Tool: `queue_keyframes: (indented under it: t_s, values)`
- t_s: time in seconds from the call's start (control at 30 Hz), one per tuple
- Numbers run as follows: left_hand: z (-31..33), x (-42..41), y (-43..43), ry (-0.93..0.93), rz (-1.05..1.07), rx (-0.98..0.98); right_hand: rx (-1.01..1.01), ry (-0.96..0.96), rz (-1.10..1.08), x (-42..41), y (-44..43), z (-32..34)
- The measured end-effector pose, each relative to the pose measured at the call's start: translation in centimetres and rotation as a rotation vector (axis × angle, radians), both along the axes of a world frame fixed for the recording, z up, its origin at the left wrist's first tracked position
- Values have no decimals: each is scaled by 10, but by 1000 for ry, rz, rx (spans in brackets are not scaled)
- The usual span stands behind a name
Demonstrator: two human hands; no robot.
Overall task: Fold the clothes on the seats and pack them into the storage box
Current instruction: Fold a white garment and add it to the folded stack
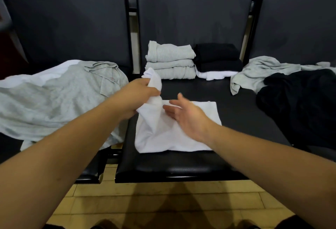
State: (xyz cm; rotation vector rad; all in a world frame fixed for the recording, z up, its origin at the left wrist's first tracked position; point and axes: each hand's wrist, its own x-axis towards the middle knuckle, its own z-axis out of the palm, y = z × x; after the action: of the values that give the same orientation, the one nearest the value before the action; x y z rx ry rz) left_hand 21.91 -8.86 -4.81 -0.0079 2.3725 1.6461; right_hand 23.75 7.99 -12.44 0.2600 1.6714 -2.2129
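Currently: white garment mid-fold, centre seat

Item 1 – soft white cotton garment. Lies flat on front half of the black padded centre seat, prob. so creases set clean. Its left edge is raised & bunched.

Item 2 – left hand. Fingers curled round that raised white edge, held above the seat. I'd judge it's placed to carry the edge over the flat part as the next fold.

Item 3 – right hand. Fingers straight & spread, holding nothing, over the garment's middle. It looks set to pin or smooth the fold line. Contact w/ cloth: can't tell.

Item 4 – folded pale grey knit stack & folded black stack, the latter atop a folded white piece. Side by side at seat back, out of the work area; likely waiting for packing.

Item 5 – unfolded lots. Crumpled pale grey collared shirt on left seat; crumpled grey garment & loose black garment on right seat.

Storage box: not in view.
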Motion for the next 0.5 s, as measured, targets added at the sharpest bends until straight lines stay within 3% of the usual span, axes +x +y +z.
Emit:
queue_keyframes:
  t_s: [0.13, 0.33, 0.5]
  values:
    - [3, 4, 32, 50, -85, 26, -143, -110, -115, -14, 34, 32]
    - [-11, 16, 55, -140, -392, 88, 78, -155, 14, -7, 63, 25]
    - [-25, 1, 34, -23, -134, -78, 414, -162, -128, -4, 67, 11]
